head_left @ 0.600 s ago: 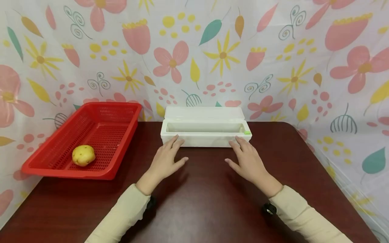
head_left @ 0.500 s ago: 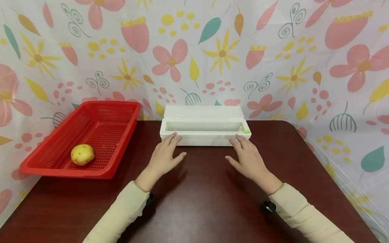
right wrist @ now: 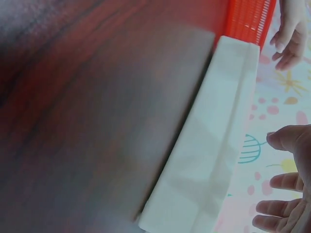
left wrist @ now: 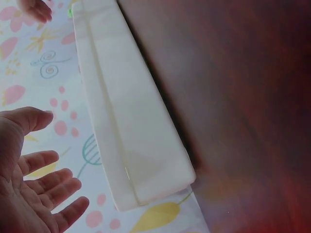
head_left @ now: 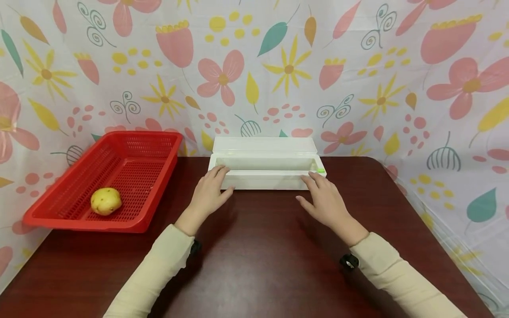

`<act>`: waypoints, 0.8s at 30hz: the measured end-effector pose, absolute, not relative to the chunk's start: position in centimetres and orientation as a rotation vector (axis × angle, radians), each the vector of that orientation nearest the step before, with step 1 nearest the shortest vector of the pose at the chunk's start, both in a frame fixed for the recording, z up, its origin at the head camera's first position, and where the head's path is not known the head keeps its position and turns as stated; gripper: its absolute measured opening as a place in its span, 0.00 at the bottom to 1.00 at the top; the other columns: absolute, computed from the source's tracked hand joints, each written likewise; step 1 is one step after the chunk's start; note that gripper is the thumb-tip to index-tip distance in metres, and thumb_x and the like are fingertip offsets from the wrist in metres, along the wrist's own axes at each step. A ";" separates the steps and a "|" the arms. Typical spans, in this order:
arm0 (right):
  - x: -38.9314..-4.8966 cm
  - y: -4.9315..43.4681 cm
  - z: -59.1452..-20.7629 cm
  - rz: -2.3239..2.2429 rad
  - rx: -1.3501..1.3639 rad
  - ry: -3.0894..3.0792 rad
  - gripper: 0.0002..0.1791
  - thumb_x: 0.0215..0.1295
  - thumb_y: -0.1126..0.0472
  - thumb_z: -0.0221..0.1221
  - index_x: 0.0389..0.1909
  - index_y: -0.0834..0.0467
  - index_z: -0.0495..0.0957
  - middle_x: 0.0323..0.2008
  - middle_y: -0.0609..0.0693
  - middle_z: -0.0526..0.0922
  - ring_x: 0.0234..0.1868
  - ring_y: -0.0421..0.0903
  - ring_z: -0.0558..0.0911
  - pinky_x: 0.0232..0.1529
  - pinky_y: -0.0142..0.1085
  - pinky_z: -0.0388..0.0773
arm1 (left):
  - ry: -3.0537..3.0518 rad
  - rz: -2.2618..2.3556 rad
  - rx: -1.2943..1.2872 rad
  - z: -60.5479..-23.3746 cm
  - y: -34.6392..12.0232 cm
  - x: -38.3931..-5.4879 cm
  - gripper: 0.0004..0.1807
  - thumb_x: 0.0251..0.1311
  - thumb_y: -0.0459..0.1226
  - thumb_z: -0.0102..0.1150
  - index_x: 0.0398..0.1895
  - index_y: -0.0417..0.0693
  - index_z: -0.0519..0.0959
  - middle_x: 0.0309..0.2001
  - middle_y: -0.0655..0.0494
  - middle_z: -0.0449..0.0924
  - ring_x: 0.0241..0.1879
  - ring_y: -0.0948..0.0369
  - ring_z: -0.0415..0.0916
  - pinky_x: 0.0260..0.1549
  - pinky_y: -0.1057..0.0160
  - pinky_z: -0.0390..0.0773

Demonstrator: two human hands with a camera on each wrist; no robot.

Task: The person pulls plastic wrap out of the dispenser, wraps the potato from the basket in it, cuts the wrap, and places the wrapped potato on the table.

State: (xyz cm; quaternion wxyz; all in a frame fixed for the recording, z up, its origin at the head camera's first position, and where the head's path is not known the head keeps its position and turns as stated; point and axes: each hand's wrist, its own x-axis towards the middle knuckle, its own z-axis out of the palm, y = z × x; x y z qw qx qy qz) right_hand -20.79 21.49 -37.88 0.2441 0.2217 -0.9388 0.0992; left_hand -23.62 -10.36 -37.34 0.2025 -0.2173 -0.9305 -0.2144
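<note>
A long white cling-film dispenser box (head_left: 266, 182) stands at the back of the table, its lid (head_left: 264, 145) raised behind and its long hollow uncovered. A small green slider (head_left: 320, 170) sits at its right end. My left hand (head_left: 207, 190) reaches toward the box's left end, fingertips overlapping the front rim in the head view. At the right end is my right hand (head_left: 326, 198), with fingers extended and spread. Both wrist views show the hands apart from the box's front face (left wrist: 131, 102), holding nothing.
To the left, a red perforated plastic basket (head_left: 83, 224) holds one yellow potato (head_left: 106, 201). The dark brown table (head_left: 258, 265) stretches out in front of the box. Behind everything hangs a floral-patterned curtain (head_left: 278, 101).
My left hand has moved slightly forward and left, its fingertips rising to the box's front rim. The right hand keeps nearly the same place, and the head view has shifted a little.
</note>
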 end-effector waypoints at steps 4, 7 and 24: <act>-21.1 21.5 -37.7 0.265 0.611 -2.547 0.30 0.57 0.54 0.64 0.56 0.66 0.71 0.56 0.67 0.72 0.56 0.64 0.73 0.50 0.59 0.71 | -2.602 -0.611 -0.601 -37.1 -10.4 -24.2 0.25 0.58 0.40 0.62 0.58 0.38 0.72 0.60 0.41 0.71 0.57 0.45 0.72 0.51 0.44 0.73; -21.4 21.5 -37.6 0.260 0.618 -2.535 0.29 0.57 0.54 0.64 0.56 0.66 0.72 0.55 0.67 0.73 0.55 0.64 0.74 0.50 0.58 0.72 | -2.607 -0.603 -0.596 -36.9 -10.4 -24.6 0.24 0.58 0.38 0.62 0.57 0.38 0.72 0.58 0.41 0.73 0.56 0.45 0.72 0.51 0.45 0.74; -23.0 21.6 -37.4 0.238 0.643 -2.479 0.25 0.57 0.58 0.64 0.52 0.68 0.74 0.51 0.64 0.77 0.50 0.60 0.78 0.45 0.53 0.76 | -2.638 -0.651 -0.585 -36.0 -10.8 -27.4 0.16 0.59 0.27 0.56 0.51 0.34 0.75 0.49 0.39 0.79 0.50 0.46 0.76 0.47 0.51 0.77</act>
